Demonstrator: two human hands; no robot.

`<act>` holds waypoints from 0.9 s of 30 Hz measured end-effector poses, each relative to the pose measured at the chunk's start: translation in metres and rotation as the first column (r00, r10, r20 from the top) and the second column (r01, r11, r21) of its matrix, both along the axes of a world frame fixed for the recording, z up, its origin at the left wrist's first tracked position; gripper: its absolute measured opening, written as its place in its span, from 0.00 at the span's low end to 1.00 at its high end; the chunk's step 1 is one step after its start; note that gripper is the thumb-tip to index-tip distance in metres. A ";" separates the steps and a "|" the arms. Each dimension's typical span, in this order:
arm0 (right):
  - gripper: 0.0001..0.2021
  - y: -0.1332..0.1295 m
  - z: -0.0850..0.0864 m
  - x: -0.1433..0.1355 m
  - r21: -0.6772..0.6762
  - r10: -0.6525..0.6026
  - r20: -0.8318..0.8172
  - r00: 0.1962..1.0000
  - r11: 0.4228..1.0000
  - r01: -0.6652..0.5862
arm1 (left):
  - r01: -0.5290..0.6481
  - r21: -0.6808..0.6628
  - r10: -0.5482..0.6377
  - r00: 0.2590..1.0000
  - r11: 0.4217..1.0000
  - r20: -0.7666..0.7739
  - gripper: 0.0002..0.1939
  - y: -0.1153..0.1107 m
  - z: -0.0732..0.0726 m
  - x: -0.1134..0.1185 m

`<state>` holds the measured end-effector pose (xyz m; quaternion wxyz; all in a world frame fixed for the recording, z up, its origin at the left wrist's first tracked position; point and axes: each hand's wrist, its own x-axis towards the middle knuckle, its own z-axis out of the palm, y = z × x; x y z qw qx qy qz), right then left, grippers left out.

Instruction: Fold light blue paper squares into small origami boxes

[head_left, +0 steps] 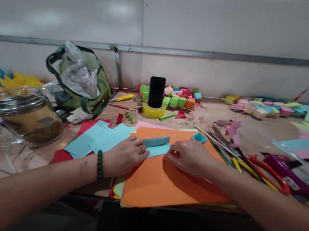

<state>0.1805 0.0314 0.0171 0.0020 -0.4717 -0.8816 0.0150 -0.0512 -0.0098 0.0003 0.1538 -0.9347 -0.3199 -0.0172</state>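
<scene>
A light blue strip of paper (155,147), creased lengthwise with one edge standing up, lies on a stack topped by an orange sheet (160,186). My left hand (127,155) holds the strip's left end, fingers closed over it and pressing down. At the strip's right end, my right hand (190,158) has its fingertips pinched together on the paper; the exact grip is partly hidden. Just behind my right hand sits a small folded blue paper box (198,137). Left of the stack, loose blue sheets (104,137) overlap a red sheet (60,156).
A phone (156,92) stands in a yellow tape roll (153,110), with small coloured paper boxes (178,100) behind. Right are a pink glue gun (232,131), orange-handled scissors (282,186) and a purple device (289,172). Left are a glass jar (30,119) and green bag (103,88).
</scene>
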 end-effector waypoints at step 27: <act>0.17 0.029 -0.032 0.013 -0.204 -0.172 -0.611 0.773 0.977 0.056 | -0.183 -0.641 0.516 0.768 0.745 0.380 0.07 0.065 0.003 0.038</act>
